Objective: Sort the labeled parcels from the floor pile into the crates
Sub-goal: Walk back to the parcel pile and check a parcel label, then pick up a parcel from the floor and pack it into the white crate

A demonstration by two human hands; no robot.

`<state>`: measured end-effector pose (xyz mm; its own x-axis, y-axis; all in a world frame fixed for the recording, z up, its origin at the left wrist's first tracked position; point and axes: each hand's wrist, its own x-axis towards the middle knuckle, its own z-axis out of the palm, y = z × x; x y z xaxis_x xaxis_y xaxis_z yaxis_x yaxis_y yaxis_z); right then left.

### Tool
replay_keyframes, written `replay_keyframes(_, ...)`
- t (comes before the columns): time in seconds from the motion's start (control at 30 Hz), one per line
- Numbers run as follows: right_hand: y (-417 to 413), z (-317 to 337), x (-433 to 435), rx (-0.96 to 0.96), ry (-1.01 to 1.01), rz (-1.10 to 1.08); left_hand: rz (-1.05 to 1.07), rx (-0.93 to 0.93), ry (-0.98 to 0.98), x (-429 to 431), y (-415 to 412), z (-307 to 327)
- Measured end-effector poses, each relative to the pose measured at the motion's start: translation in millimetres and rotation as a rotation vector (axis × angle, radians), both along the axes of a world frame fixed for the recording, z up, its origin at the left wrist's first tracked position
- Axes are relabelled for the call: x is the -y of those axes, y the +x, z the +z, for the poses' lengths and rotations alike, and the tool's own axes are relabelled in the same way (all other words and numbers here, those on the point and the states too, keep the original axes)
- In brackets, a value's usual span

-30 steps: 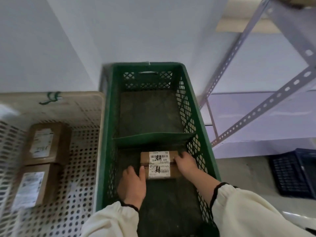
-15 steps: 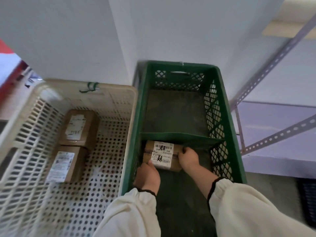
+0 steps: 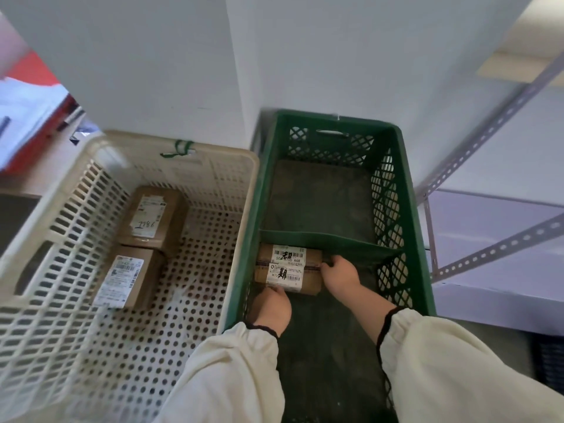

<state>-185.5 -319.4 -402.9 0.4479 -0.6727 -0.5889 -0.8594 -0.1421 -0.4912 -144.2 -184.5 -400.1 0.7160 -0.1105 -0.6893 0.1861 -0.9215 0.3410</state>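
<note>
Parcel, brown with two white barcode labels and black handwriting on top, lies flat in the green crate at the middle of the frame. It sits in the lower compartment, its upper side against the divider and its left end close to the crate's left wall. The right hand is at the parcel's right end, with its fingers curled round that end just below the divider. The left hand meets the parcel's lower edge near the left corner, back of the hand up. Its fingertips are hidden at that edge, so I cannot tell whether they grip or only press. Both arms wear cream sleeves with dark cuffs and reach in from the bottom of the frame. The compartment above the divider shows only its dark floor. Touching the green crate on the left stands a cream crate with a perforated floor and a green string tied at its upper rim. Two brown boxes lie in it end to end, labels up: the upper box and the lower box. At the right edge stands a grey rack of perforated metal struts.
</note>
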Motion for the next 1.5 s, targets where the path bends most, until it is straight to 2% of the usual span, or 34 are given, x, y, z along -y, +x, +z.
replay_keyframes(0.13, 1.2, 41.9, 4.9, 0.01, -0.05, 0.091, -0.137, -0.039, -0.113, 5.3, 5.7, 42.1)
replay_keyframes(0.27, 12.2, 92.3, -12.0, 0.051, -0.119, 0.116, -0.25, 0.08, -0.264, 3.3, 34.6, 111.0)
replay_keyframes(0.33, 18.5, 114.6, -27.3, 0.061, -0.15, 0.162, -0.2, 0.166, -0.332, -10.0, 56.4, 142.3)
replay_keyframes(0.5, 48.4, 174.8, -88.4, 0.123, -0.21, 0.321, -0.169, 0.381, -0.284, -101.9, 95.6, 205.5)
replay_keyframes(0.67, 77.6, 218.8, -210.8, 0.236, -0.294, 0.488, -0.076, 0.528, -0.177, -252.1, 101.7, 238.8)
replay_keyframes(0.73, 83.2, 226.9, -275.9, 0.265, -0.293, 0.542, 0.001, 0.548, -0.173, -324.8, 93.1, 248.4)
replay_keyframes(0.83, 91.8, 234.0, -384.8, 0.24, -0.177, 0.677, 0.144, 0.557, -0.125, -440.8, 72.5, 258.7)
replay_keyframes(0.93, 96.7, 242.2, -503.7, 0.246, -0.098, 0.874, 0.323, 0.585, -0.043, -558.0, 41.4, 265.8)
replay_keyframes(1.17, 64.1, 250.9, -765.2, 0.3, -0.065, 1.396, 0.732, 0.578, 0.205, -795.6, -59.7, 264.3)
replay_keyframes(1.3, 33.8, 236.4, -890.0, 0.245, -0.053, 1.718, 1.019, 0.537, 0.219, -885.6, -131.6, 248.9)
replay_keyframes(1.4, 8.4, 215.6, -965.1, 0.166, -0.021, 1.864, 1.283, 0.548, 0.198, -935.7, -186.4, 224.7)
replay_keyframes(1.5, -18.1, 194.6, -1024.5, 0.08, 0.016, 2.052, 1.427, 0.455, 0.253, -970.5, -234.2, 200.6)
